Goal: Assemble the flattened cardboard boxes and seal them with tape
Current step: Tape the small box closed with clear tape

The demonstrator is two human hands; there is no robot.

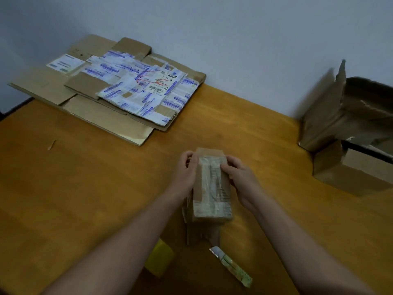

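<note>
Small cardboard box (211, 188) held over the wooden table (85, 177), near its middle, long axis running away from the person. Top face crossed by wrinkled clear tape (212, 175) along its length and across the near end. Loose cardboard flap (202, 233) hanging below the near end; contact with the table not determinable.

Left hand (185, 172) on the box's left side, fingers curled round the far left corner and clamped on it. Right hand (239, 177) on the right side, thumb laid on the taped top face, remaining fingers wrapped down the right wall, tight on the box.

Stack of flattened cardboard boxes (102, 90) at the far left of the table, close to the wall (234, 28). Uppermost sheets covered with white shipping labels (148, 88) printed in blue, one with a barcode and red scribble.

Open cardboard box (350, 124) at the right side, well apart from the hands, flaps up and torn, interior dark.

Yellow object (160, 260) on the table beside the left forearm, too blurred to identify. Strip of crumpled tape (231, 267) lying flat between the two forearms, near the flap. Small scrap (51, 144) alone on the left part of the table.
</note>
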